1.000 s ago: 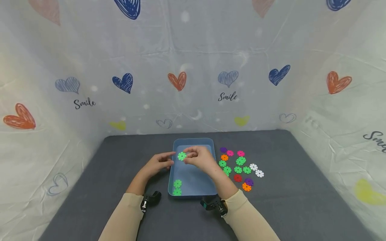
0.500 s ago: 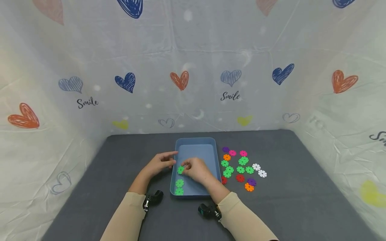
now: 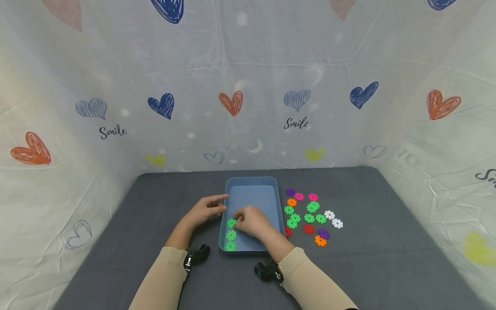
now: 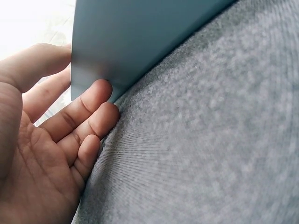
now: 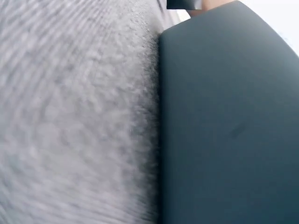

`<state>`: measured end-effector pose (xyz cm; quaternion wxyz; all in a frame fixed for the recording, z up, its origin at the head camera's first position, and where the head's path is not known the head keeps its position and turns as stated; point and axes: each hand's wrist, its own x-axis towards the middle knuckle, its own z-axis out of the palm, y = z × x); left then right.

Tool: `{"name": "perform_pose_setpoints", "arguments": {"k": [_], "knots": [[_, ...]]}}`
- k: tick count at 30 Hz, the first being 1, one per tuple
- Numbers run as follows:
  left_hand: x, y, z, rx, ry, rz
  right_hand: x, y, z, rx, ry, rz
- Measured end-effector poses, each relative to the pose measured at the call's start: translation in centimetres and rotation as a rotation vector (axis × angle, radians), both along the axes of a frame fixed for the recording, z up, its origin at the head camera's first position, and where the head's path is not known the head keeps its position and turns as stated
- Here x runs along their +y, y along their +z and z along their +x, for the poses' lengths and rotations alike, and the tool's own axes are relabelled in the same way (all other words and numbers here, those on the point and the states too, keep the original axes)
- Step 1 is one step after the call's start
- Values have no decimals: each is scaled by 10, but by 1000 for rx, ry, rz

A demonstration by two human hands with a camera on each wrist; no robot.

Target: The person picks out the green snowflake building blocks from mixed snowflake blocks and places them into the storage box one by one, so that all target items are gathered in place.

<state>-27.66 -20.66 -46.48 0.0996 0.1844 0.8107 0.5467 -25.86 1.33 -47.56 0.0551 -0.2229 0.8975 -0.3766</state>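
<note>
A shallow blue tray [image 3: 252, 181] lies on the grey mat. My right hand [image 3: 238, 222] reaches into its near left part and pinches a green toothed disc [image 3: 231, 223] low over the floor. Two more green discs [image 3: 230, 235] lie in a row just nearer along the left wall. My left hand [image 3: 205, 211] rests against the outside of the tray's left wall. In the left wrist view its fingers [image 4: 88, 126] lie loosely bent against that wall [image 4: 140, 42]. The right wrist view shows only the tray's outer wall [image 5: 224, 116] and mat.
Right of the tray, several loose discs [image 3: 308, 218] in green, pink, purple, orange, red and white lie scattered on the mat [image 3: 387, 241]. A heart-printed cloth backdrop [image 3: 248, 107] closes in the back and both sides.
My right hand has carried the green disc from the tray's far end down to its near left, next to the other two discs. The left hand has stayed on the tray wall.
</note>
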Motion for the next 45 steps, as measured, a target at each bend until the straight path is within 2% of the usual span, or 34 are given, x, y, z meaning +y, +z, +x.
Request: {"name": "perform_pose_setpoints", "arguments": {"k": [6, 10, 15, 19, 22, 26, 32, 37, 39, 42, 45], "knots": [[-1, -4, -1, 3, 6, 3, 15, 14, -4, -78, 37, -52], [-1, -4, 0, 0, 18, -2, 36, 30, -11, -67, 50, -98], [-1, 0, 0, -1, 29, -14, 70, 46, -18, -43, -18, -163], [-2, 1, -1, 4, 20, -22, 97, 50, -25, -23, -101, -196], [-2, 1, -1, 7, 17, -23, 118, 49, -30, -14, -142, -186], [-1, 0, -1, 13, 17, -19, 147, 46, -34, -37, -149, -146], [0, -1, 0, 17, 17, -8, 188, 33, -37, -104, -180, -88], [1, -1, 0, 19, 17, -8, 208, 25, -34, -170, -261, -17], [1, -2, -1, 17, 16, -12, 213, 22, -33, -203, -264, 10], [0, -7, -4, 13, 17, -20, 218, 16, -33, -268, -283, 16], [-2, -19, -12, 17, 22, -26, 219, 11, -34, -281, -295, 22]]}}
